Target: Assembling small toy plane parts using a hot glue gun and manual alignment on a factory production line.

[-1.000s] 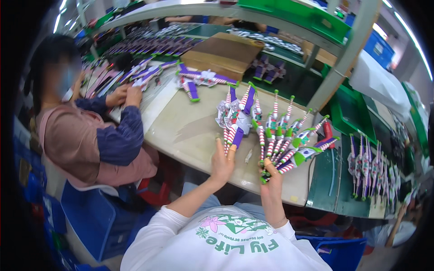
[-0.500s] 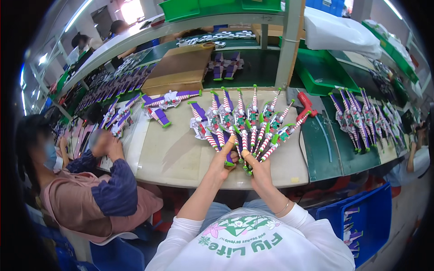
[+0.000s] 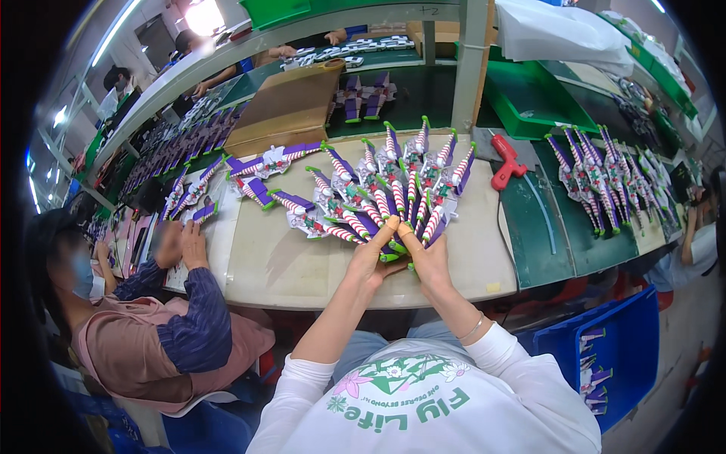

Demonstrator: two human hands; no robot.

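Both my hands hold a spread fan of toy wings, white and purple with red-and-white striped edges and green tips. My left hand (image 3: 369,257) is closed round their near ends, thumb on top. My right hand (image 3: 428,256) grips the same near ends from the other side, and the two thumbs almost meet. The toy wings (image 3: 401,181) reach away from me over the table, their white bodies in the middle. At the fan's left, a toy wing (image 3: 302,219) lies lowest, close to the tabletop. My fingers under the bunch are mostly hidden.
More toy wings (image 3: 272,163) lie left of the fan, behind it a cardboard box (image 3: 283,110). A red glue gun (image 3: 506,161) and green tray (image 3: 529,102) are to the right. Further wings (image 3: 594,181) lie beyond. A co-worker (image 3: 151,325) sits left; a blue bin (image 3: 624,363) stands right.
The fan of toy wings has swung left and tilted, now showing more purple at its right side. My hands have drawn closer together, still holding the near ends.
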